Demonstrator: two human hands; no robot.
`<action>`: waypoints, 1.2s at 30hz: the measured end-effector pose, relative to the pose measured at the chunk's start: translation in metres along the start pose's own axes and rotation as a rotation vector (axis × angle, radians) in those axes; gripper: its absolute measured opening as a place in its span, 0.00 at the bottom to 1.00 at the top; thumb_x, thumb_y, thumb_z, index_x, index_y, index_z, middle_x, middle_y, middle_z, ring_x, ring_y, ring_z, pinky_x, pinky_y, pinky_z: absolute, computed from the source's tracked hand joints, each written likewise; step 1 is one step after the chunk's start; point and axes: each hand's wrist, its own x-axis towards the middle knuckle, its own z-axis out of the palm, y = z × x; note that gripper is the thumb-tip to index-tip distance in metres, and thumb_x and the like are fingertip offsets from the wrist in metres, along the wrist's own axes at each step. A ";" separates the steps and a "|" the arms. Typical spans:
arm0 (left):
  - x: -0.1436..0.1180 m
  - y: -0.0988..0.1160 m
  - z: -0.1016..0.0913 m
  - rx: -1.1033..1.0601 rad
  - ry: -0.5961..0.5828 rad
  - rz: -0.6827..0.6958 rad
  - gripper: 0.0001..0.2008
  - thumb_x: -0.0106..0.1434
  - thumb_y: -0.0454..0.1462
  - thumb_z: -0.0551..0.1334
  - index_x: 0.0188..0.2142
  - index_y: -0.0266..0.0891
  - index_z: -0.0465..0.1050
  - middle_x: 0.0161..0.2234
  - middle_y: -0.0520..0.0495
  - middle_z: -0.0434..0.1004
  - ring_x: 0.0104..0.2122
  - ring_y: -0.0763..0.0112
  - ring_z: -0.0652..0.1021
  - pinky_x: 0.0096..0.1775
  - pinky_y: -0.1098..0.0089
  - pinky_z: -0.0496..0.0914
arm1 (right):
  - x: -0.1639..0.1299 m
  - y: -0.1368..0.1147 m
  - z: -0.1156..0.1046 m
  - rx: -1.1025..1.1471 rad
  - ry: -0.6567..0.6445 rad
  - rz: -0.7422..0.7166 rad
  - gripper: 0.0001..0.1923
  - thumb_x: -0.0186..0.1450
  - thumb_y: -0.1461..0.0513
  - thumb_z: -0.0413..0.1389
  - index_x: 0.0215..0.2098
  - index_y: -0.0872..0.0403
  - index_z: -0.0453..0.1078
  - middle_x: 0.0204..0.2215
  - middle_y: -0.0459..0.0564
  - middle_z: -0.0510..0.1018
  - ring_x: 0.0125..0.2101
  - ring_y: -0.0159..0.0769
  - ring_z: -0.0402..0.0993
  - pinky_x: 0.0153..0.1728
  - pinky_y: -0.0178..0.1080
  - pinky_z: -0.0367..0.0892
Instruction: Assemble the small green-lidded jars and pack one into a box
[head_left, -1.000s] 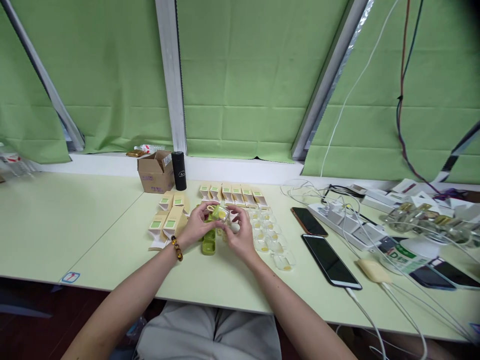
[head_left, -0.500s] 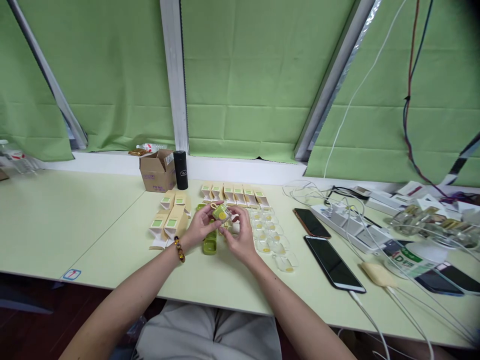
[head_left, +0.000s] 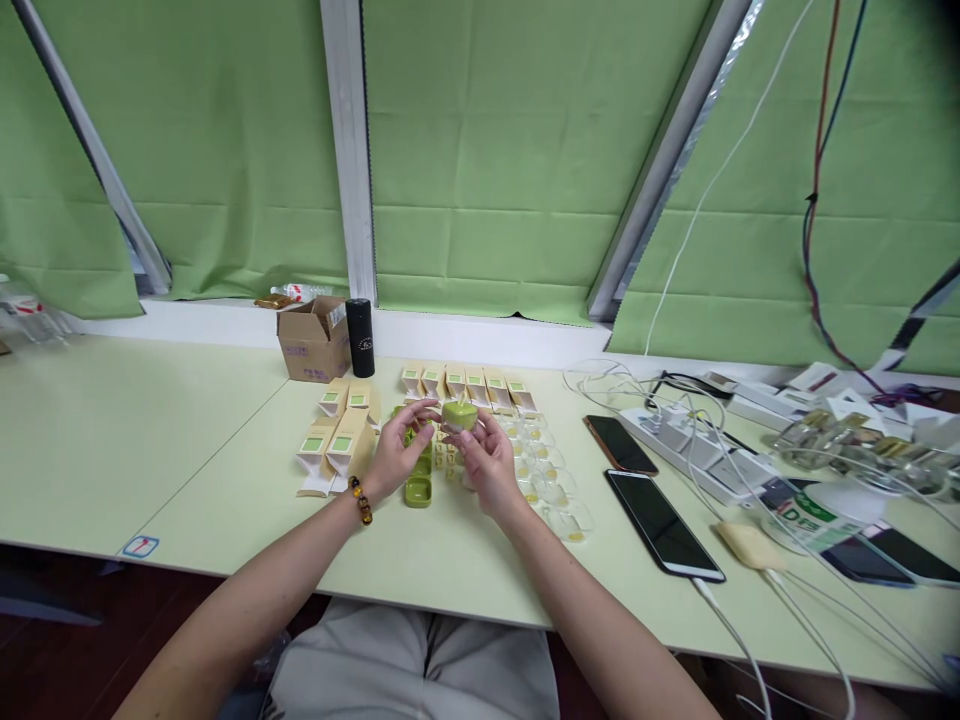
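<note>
Both my hands meet just above the pale green counter [head_left: 225, 470], in front of the rows of small cardboard cartons. My right hand [head_left: 491, 465] has its grip closed on a small rounded green plastic case [head_left: 459, 413], pinched between thumb and fingertips and held up clear of the counter. My left hand [head_left: 397, 450], with a brown bead bracelet [head_left: 361, 500] at the wrist, reaches in beside it; its fingertips come close to the case, but I cannot tell whether they touch it or are closed on anything.

Judging by its look, the case is light, hard and smooth, so it may slip if pinched on its curved top; I would hold it by its flatter opposite sides, with gentle pressure.

Below my hands lies an open green plastic tray [head_left: 418, 490]. Just right of them stand clear plastic cups with yellow bits inside [head_left: 559, 490], and to the left lie tan cartons with green labels [head_left: 341, 440]. Two dark phones [head_left: 660, 520] lie further right among white cables [head_left: 757, 620], and a brown cardboard box [head_left: 311, 345] sits beside a black cylinder [head_left: 360, 338] near the window.
</note>
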 end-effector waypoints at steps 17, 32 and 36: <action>-0.006 -0.004 0.023 -0.232 -0.027 -0.173 0.31 0.60 0.44 0.75 0.58 0.40 0.68 0.53 0.39 0.78 0.51 0.62 0.80 0.52 0.65 0.74 | -0.006 0.011 -0.007 -0.767 0.062 -0.483 0.25 0.60 0.66 0.62 0.55 0.48 0.67 0.51 0.53 0.72 0.41 0.39 0.71 0.36 0.42 0.72; 0.001 -0.007 0.007 -0.137 0.009 -0.132 0.27 0.57 0.32 0.73 0.56 0.44 0.76 0.58 0.43 0.76 0.54 0.61 0.76 0.52 0.64 0.72 | -0.011 -0.006 -0.002 -0.791 0.056 -0.649 0.17 0.70 0.63 0.58 0.56 0.47 0.73 0.52 0.56 0.75 0.51 0.47 0.74 0.43 0.48 0.76; -0.003 -0.005 0.010 0.141 0.043 -0.076 0.27 0.56 0.28 0.71 0.55 0.46 0.77 0.54 0.44 0.77 0.51 0.62 0.76 0.50 0.63 0.71 | -0.009 -0.003 -0.003 -0.830 0.041 -0.654 0.14 0.69 0.64 0.58 0.52 0.47 0.77 0.48 0.54 0.79 0.50 0.46 0.76 0.46 0.50 0.76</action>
